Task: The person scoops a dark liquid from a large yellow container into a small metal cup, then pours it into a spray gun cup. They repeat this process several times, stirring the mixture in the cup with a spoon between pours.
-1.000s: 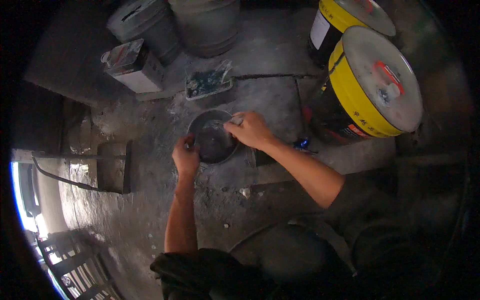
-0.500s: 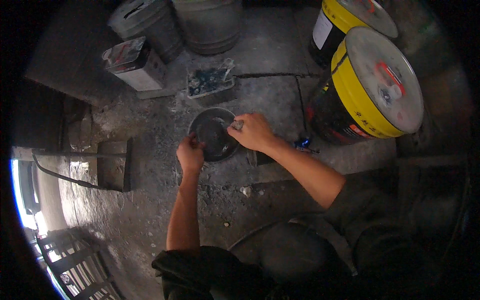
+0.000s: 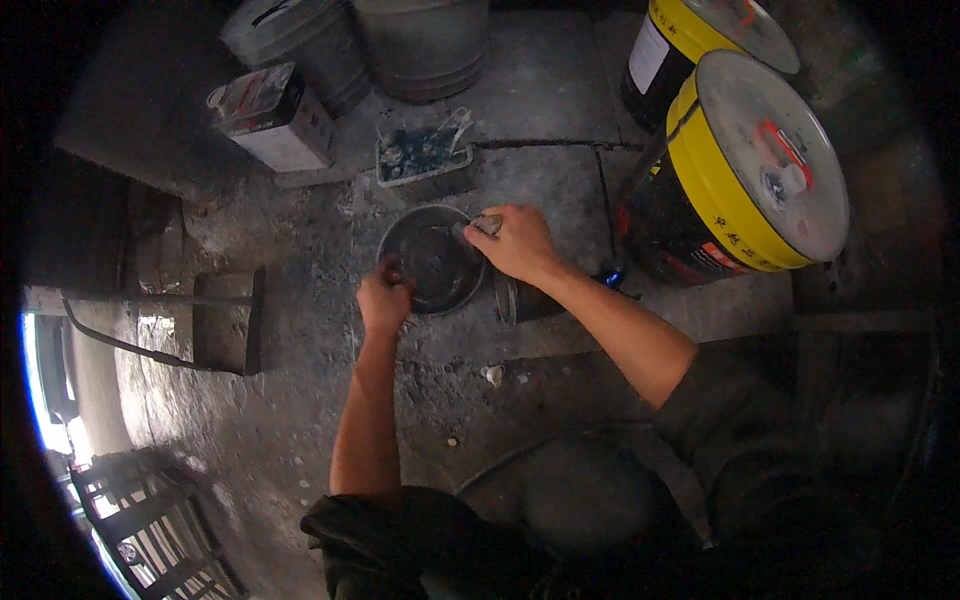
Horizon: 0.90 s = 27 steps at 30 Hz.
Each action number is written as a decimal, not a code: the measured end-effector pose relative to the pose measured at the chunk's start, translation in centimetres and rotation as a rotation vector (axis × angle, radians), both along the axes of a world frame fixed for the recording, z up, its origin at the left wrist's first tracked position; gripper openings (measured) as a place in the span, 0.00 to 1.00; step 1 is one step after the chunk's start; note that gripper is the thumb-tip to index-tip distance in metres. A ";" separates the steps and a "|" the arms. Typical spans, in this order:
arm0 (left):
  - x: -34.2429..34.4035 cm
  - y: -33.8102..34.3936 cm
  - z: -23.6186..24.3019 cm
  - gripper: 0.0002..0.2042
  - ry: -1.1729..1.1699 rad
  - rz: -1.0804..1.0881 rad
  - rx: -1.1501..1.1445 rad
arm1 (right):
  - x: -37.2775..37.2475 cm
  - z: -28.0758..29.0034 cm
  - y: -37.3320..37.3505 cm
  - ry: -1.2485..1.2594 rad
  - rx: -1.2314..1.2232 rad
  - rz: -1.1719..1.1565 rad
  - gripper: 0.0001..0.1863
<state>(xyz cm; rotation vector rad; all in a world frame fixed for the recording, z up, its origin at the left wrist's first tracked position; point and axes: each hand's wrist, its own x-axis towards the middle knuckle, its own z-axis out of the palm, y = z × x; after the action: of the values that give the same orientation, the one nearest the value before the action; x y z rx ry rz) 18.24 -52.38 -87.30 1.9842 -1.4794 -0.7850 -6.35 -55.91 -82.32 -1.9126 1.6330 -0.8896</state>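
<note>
A round dark pan (image 3: 436, 268) with dark contents rests on the grimy grey ground. My left hand (image 3: 385, 300) is closed at its near left rim, fingers curled over the edge. My right hand (image 3: 512, 242) is closed around a small greyish object (image 3: 489, 223) at the right rim; the object's shape is mostly hidden by the fingers. A rectangular tray (image 3: 422, 176) with blue-green residue stands just beyond the pan. A dark container (image 3: 515, 302) lies partly hidden under my right wrist.
Two yellow-and-black drums (image 3: 750, 160) stand at right. Grey buckets (image 3: 420, 55) and a rectangular can (image 3: 275, 145) are at the back. A metal scoop with long bar (image 3: 222, 335) lies left, a slatted rack (image 3: 150, 530) lower left. A small pale lump (image 3: 493, 376) lies nearer me.
The view has shifted slightly, raising the scene in the picture. Both hands stay at the pan's rim, with small shifts of fingers and wrist.
</note>
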 end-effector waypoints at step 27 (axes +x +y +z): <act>-2.0 28.9 -4.8 0.15 -0.216 -0.966 -0.151 | 2.4 1.5 4.6 0.563 -0.091 0.690 0.11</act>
<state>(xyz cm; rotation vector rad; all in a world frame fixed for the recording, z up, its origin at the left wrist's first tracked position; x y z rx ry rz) 16.24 -23.48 -92.09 1.1908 -2.5784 -0.7824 -3.98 -51.28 -80.87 -2.6931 1.0286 -0.1475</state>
